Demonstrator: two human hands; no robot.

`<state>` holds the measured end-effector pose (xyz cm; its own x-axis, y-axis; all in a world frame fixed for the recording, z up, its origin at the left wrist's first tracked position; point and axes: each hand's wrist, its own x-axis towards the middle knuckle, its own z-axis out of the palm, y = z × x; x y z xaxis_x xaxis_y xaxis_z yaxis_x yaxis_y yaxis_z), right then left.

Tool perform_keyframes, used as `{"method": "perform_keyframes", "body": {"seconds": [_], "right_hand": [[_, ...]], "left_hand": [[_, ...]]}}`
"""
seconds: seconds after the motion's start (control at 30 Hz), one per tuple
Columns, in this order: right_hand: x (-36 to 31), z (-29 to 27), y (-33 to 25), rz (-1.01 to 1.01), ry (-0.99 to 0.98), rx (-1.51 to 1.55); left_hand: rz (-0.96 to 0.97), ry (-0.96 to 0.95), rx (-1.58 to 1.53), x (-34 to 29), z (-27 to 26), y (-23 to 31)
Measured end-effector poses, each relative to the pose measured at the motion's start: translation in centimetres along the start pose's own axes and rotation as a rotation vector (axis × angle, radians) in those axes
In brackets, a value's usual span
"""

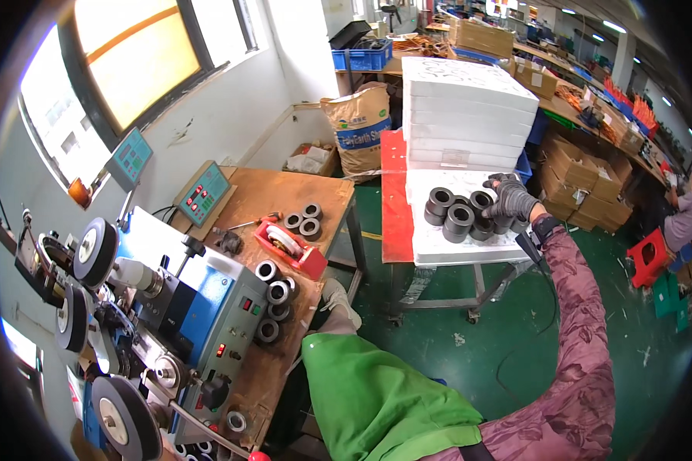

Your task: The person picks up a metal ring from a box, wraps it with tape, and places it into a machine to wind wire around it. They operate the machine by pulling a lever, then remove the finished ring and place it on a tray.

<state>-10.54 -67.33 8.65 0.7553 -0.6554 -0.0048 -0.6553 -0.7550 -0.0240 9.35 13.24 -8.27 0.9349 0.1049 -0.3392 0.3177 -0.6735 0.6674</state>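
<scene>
My right hand [509, 200], in a grey striped glove, reaches over a group of thick black rings [459, 219] on a white foam slab [430, 250]. Its fingers curl over the rings at the right of the group, and the palm covers part of them. It looks closed on one ring, though the exact grip is partly hidden. A black band with a thin cable [537, 244] sits at my right wrist. My left hand does not show.
A stack of white foam sheets [469, 115] rises behind the slab, on a wheeled cart with a red board [397, 207]. At left, a machine with black wheels [215, 307] shares a wooden table with more rings [277, 292] and a red tape dispenser [288, 247]. A red stool [648, 256] stands right.
</scene>
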Motion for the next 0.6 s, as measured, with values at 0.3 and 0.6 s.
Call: {"method": "perform_keyframes", "body": {"seconds": [0.3,0.6], "right_hand": [[-0.9,1.4,-2.4,-0.04,0.141,0.158],[2.3,-9.6,-19.7,-0.764,0.743,0.427]], "left_hand": [[0.14,0.132,-0.328,-4.8,-8.1,0.3],[0.521,0.012,-0.771,-5.2,-22.6,10.5]]}}
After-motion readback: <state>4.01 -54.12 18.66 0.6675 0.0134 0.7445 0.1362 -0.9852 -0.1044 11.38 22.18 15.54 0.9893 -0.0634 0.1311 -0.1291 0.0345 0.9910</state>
